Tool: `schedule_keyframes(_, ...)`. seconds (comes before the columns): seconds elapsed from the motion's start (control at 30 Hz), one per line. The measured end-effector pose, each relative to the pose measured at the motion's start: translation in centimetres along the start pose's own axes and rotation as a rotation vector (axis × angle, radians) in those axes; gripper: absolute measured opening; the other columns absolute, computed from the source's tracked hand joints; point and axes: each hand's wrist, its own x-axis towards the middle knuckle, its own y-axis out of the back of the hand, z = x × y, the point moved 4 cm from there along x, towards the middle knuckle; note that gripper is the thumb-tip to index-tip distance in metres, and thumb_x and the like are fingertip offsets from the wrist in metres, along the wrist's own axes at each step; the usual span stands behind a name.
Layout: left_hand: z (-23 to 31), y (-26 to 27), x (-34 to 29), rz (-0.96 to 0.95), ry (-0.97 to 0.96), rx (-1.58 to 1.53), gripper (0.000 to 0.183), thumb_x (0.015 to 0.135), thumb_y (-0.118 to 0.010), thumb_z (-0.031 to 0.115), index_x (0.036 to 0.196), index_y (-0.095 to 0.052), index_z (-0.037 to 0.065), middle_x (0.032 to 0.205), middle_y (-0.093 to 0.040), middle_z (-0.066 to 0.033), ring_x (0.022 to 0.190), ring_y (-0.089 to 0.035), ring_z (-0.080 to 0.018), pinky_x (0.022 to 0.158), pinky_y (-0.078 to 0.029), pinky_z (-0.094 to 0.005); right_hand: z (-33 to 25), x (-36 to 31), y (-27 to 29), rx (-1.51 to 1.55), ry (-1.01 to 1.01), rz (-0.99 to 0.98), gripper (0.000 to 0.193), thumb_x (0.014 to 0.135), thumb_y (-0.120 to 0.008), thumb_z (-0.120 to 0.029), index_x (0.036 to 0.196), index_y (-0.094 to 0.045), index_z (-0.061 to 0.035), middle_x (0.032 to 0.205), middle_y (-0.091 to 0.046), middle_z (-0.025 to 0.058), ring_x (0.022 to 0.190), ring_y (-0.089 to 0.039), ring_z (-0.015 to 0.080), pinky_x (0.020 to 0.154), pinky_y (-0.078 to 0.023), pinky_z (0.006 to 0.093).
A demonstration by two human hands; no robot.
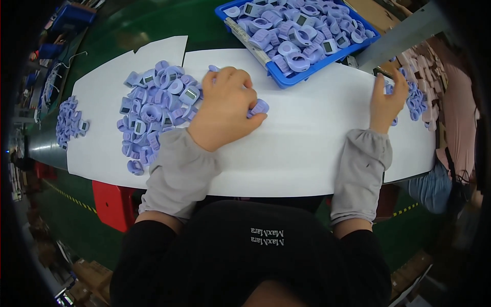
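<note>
L hand is arching palm-down over the worktop, just R of the big lilac pile, fingers bent & thumb reaching R. A lilac piece w/ ridged side is showing btwn forefinger & thumb, on the hand's R side; its long axis is apparently slanting, lower L to upper R, tho' most of it is hiding, so can't tell if it's being pinched or just touched. A 2nd lilac bit is peeking out past the fingertips. R hand is hovering well apart at the far R, thumb & fingers parted, near the R-side lilac cluster; can't tell if it's gripping anything, too dark & small there. Key relation: the ridged piece is lying right at the L hand, w/ the R hand well off to its R, so L is clearly the nearer. The full blue tray is sitting beyond & btwn both hands, i.e. ahead and R of that piece, w/ the pile lying opposite, to its L.
</note>
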Motion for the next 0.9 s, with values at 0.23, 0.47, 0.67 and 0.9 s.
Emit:
schedule_keyframes(0.23,0.7,1.4,0.7,-0.012,0.152,-0.716,0.012,0.078,-0.073,0.014,0.082,-0.063,0.007,0.094,-0.055,-0.0028,0.092,-0.053,-0.0138,0.077,-0.039,-0.0288,-14.4,-2.4,2.6,1.405,-0.131,-0.787,0.039,0.089,-0.057,-0.006,0.126,-0.050,0.0044,0.112,-0.059,0.0116,0.091,-0.057,0.0165,0.077,-0.046,0.0266)
schedule_keyframes(0.47,2.1,-1.2,0.5,-0.122,0.410,-1.547,0.021,0.089,-0.066,0.019,0.096,-0.064,-0.001,0.083,-0.063,-0.0025,0.073,-0.055,-0.0067,0.067,-0.042,-0.0198,-15.7,-4.4,2.5,1.700,-0.679,-1.203,0.043,0.090,-0.056,-0.002,0.131,-0.046,0.0019,0.118,-0.054,0.0101,0.096,-0.055,0.0148,0.077,-0.047,0.0258)
schedule_keyframes(0.67,1.0,-1.6,0.3,-0.367,0.427,-1.637,0.019,0.090,-0.064,0.018,0.096,-0.063,0.000,0.083,-0.062,-0.0025,0.071,-0.054,-0.0061,0.066,-0.043,-0.0205,-15.7,-4.2,2.8,1.549,-0.266,-0.854,0.036,0.084,-0.056,0.009,0.120,-0.053,0.0053,0.115,-0.054,0.0103,0.097,-0.055,0.0164,0.080,-0.047,0.0282)
schedule_keyframes(0.9,2.3,-1.4,0.6,0.206,0.054,-1.277,0.015,0.088,-0.063,0.011,0.099,-0.061,0.002,0.080,-0.058,-0.0008,0.066,-0.052,-0.0105,0.058,-0.044,-0.0237,-14.7,-4.3,2.3,1.504,-0.762,-1.281,0.030,0.092,-0.056,-0.011,0.117,-0.054,0.0056,0.113,-0.057,0.0112,0.106,-0.054,0.0185,0.090,-0.044,0.0294)
